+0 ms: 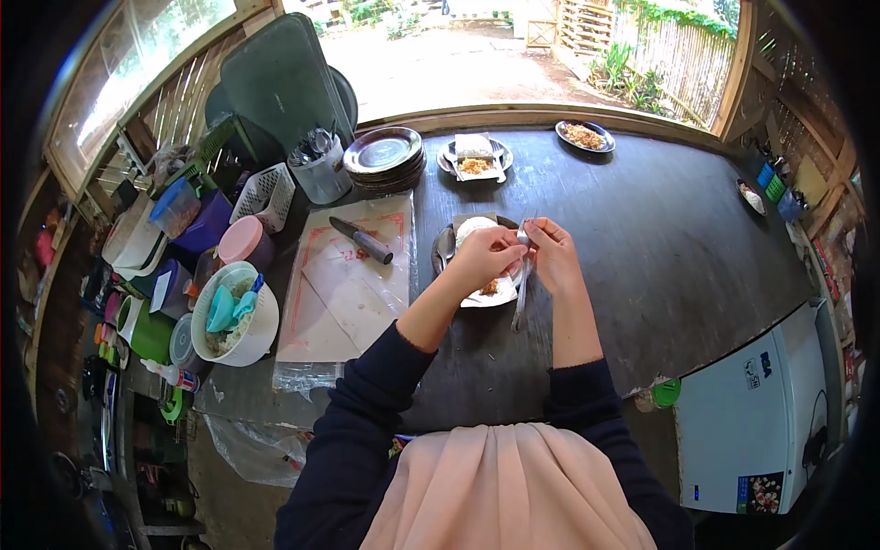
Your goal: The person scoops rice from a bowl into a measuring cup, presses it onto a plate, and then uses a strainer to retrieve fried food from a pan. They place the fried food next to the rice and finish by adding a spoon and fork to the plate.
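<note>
Both my hands meet over a dark plate (438,268) lined with paper, which holds white rice (477,225) and some orange-brown food (489,287). My left hand (492,254) is closed, its fingertips pinched near a small pale item too small to name. Opposite it, my right hand (552,247) pinches at the same spot, fingertips almost touching the left ones. A spoon (446,246) lies at the plate's left side. Below my right hand, a fork-like utensil (521,307) hangs or rests along the plate's right edge; its upper end is partly hidden.
Wrapping paper (321,307) with a knife (363,241) lies left, beside a white rice tub (261,325). Stacked plates (383,151), a cutlery container (323,179) and a served plate (474,158) stand behind. Another food plate (585,137) sits at the back right; a white fridge (747,417) stands lower right.
</note>
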The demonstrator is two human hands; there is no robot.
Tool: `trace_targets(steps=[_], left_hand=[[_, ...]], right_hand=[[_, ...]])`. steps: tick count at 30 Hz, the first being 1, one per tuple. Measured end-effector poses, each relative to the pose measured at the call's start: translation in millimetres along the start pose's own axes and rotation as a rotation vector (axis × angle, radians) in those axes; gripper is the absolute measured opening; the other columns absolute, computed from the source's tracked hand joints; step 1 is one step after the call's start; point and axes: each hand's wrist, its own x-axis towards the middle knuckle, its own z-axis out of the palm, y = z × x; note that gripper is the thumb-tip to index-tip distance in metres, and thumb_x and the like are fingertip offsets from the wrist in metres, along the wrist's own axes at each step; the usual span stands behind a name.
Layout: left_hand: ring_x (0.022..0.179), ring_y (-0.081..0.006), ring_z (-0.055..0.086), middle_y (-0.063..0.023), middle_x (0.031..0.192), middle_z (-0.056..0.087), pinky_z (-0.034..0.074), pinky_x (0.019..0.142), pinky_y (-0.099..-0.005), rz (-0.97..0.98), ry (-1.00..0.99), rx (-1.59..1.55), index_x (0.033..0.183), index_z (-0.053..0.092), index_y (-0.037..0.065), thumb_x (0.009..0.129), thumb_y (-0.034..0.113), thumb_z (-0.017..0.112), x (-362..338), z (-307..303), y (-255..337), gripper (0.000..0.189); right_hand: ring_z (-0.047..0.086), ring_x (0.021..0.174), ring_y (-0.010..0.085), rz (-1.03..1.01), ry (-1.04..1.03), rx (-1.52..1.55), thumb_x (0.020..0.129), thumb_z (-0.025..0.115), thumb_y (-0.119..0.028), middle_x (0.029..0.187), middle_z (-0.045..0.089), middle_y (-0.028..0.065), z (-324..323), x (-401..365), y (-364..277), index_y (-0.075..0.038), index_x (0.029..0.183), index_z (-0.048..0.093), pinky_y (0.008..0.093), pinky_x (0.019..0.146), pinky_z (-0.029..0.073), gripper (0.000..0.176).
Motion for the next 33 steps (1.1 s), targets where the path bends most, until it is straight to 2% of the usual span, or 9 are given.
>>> trace_targets(steps=[5,11,14,16,18,20,25,31,33], left_hand=[[0.054,-0.0067,0.051,-0.0032,0.062,0.053,0.040,0.046,-0.0200,-0.046,0.075,0.042,0.078,0.050,-0.001,0.082,0.009,0.058,2.7,2.0,-0.8,0.013],[0.054,-0.0071,0.052,-0.0047,0.066,0.056,0.042,0.048,-0.0201,0.009,0.115,-0.139,0.081,0.051,-0.002,0.084,0.007,0.053,1.7,-2.2,-12.1,0.010],[0.055,-0.0075,0.052,-0.0047,0.067,0.057,0.042,0.049,-0.0205,0.064,0.224,-0.160,0.082,0.053,-0.001,0.085,0.008,0.053,5.1,-10.2,-13.6,0.010],[0.052,-0.0099,0.054,-0.0069,0.062,0.056,0.044,0.048,-0.0212,0.163,0.370,-0.210,0.078,0.051,-0.003,0.085,0.008,0.052,8.7,-21.8,-10.6,0.013],[0.053,-0.0103,0.055,-0.0076,0.065,0.057,0.045,0.049,-0.0212,0.170,0.425,-0.289,0.080,0.051,-0.002,0.085,0.008,0.053,10.2,-31.0,-9.2,0.012],[0.057,-0.0110,0.056,-0.0089,0.069,0.059,0.048,0.052,-0.0212,0.187,0.533,-0.446,0.083,0.051,-0.001,0.085,0.010,0.053,9.9,-37.9,-9.0,0.011],[0.060,-0.0124,0.058,-0.0103,0.072,0.059,0.049,0.053,-0.0213,0.090,0.519,-0.511,0.089,0.051,-0.001,0.085,0.012,0.054,-1.6,-38.9,-10.7,0.013],[0.055,-0.0109,0.057,-0.0085,0.068,0.059,0.047,0.051,-0.0216,-0.035,0.590,0.077,0.090,0.054,-0.002,0.082,0.009,0.055,-37.0,-71.2,-53.8,0.014],[0.052,-0.0109,0.056,-0.0079,0.067,0.059,0.045,0.047,-0.0216,-0.240,0.550,0.238,0.087,0.055,-0.002,0.080,0.013,0.058,-54.3,-75.0,-67.9,0.016]], right_hand=[[0.053,0.068,0.0072,-0.039,0.005,-0.061,0.081,0.060,-0.012,0.078,0.059,-0.0004,-0.3,-1.0,3.1,-0.005,0.084,0.060,0.0210,0.063,0.042,0.008],[0.050,0.065,0.0044,0.001,0.014,-0.183,0.081,0.061,-0.012,0.076,0.058,-0.0018,0.5,-1.3,3.3,-0.004,0.087,0.061,0.0188,0.059,0.039,0.010],[0.049,0.063,0.0039,-0.037,-0.093,-0.276,0.082,0.060,-0.014,0.075,0.058,-0.0019,7.9,-5.7,0.0,-0.004,0.091,0.061,0.0175,0.056,0.038,0.014],[0.048,0.061,0.0040,0.067,-0.225,-0.500,0.083,0.057,-0.013,0.074,0.058,-0.0009,5.6,-6.7,-1.1,-0.002,0.094,0.059,0.0162,0.053,0.037,0.016],[0.048,0.059,0.0047,0.095,-0.247,-0.423,0.084,0.055,-0.011,0.073,0.057,0.0009,9.1,-7.1,2.7,0.001,0.097,0.057,0.0171,0.053,0.038,0.017],[0.048,0.059,0.0058,-0.067,-0.271,-0.473,0.085,0.053,-0.009,0.072,0.056,0.0018,13.3,-7.8,3.0,0.003,0.097,0.056,0.0185,0.053,0.039,0.018],[0.046,0.057,0.0062,-0.083,-0.158,-0.596,0.087,0.048,-0.007,0.070,0.053,0.0018,12.8,-4.9,8.5,0.004,0.102,0.052,0.0179,0.052,0.037,0.019],[0.044,0.054,0.0062,0.007,0.077,-0.801,0.085,0.045,-0.006,0.068,0.052,0.0020,-9.3,-1.7,0.4,0.002,0.109,0.050,0.0194,0.047,0.037,0.026],[0.044,0.052,0.0062,0.088,0.108,-0.923,0.085,0.045,-0.007,0.069,0.052,0.0023,-19.4,-0.2,3.1,0.001,0.111,0.050,0.0200,0.045,0.036,0.028]])
